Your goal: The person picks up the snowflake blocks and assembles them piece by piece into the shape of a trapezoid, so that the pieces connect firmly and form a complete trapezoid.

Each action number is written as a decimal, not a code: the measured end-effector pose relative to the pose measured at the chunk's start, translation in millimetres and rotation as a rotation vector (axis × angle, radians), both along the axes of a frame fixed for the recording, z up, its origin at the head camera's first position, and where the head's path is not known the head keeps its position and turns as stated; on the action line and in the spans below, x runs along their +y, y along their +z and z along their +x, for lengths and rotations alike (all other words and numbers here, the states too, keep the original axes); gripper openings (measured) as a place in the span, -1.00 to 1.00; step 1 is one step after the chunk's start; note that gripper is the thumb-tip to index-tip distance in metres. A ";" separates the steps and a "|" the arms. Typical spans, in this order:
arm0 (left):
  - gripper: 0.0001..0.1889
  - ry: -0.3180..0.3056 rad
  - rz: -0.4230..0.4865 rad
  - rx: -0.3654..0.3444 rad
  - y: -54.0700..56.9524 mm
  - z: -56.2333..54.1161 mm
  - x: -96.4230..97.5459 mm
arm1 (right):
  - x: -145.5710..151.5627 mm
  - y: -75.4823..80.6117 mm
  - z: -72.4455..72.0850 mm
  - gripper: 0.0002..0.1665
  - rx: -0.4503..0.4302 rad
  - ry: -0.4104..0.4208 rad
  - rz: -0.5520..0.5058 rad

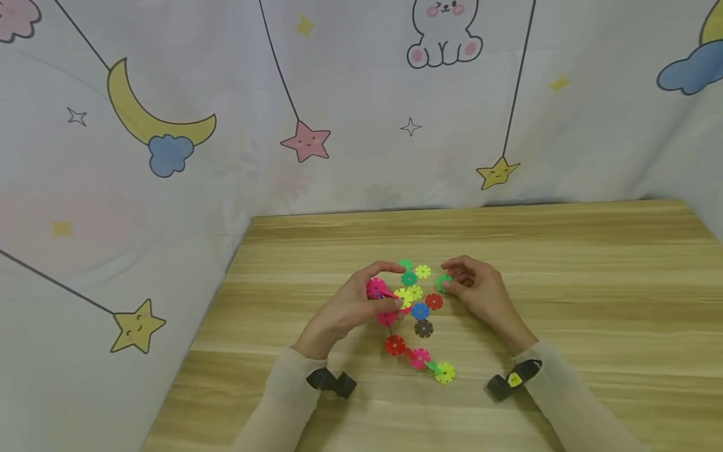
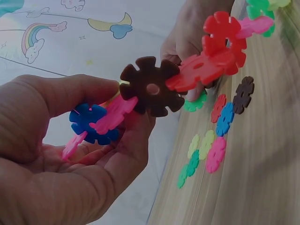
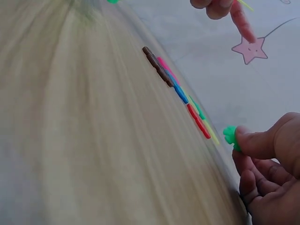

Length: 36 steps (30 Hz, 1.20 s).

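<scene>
My left hand (image 1: 361, 300) grips one end of a chain of flower-shaped plastic interlocking discs. A yellow disc (image 1: 403, 297) shows at the thumb, with pink discs (image 1: 376, 288) beside the palm. In the left wrist view the chain runs through a blue disc (image 2: 88, 123), a brown disc (image 2: 161, 99) and red discs (image 2: 199, 70). Its far end, with a yellow disc (image 1: 445, 373), hangs toward the person. Held apart from the chain, a green disc (image 3: 230, 136) is pinched between the thumb and fingers of my right hand (image 1: 480, 290).
Several loose discs lie on the wooden table (image 1: 593, 301) between the hands, among them red (image 1: 433, 302), blue (image 1: 420, 311), brown (image 1: 423, 328) and green (image 1: 409, 279) ones. A printed cloth (image 1: 361, 81) hangs behind the table's back edge.
</scene>
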<state>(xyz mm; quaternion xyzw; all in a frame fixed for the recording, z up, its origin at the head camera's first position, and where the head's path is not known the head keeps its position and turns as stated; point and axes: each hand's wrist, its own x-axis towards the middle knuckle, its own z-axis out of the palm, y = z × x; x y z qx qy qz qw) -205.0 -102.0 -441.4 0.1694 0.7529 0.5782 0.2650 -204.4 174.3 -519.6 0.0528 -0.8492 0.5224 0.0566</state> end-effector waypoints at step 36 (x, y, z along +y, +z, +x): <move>-0.40 -0.003 0.016 -0.032 1.0 0.9 -0.4 | 4.2 2.1 17.9 -0.77 -0.015 -0.007 -0.035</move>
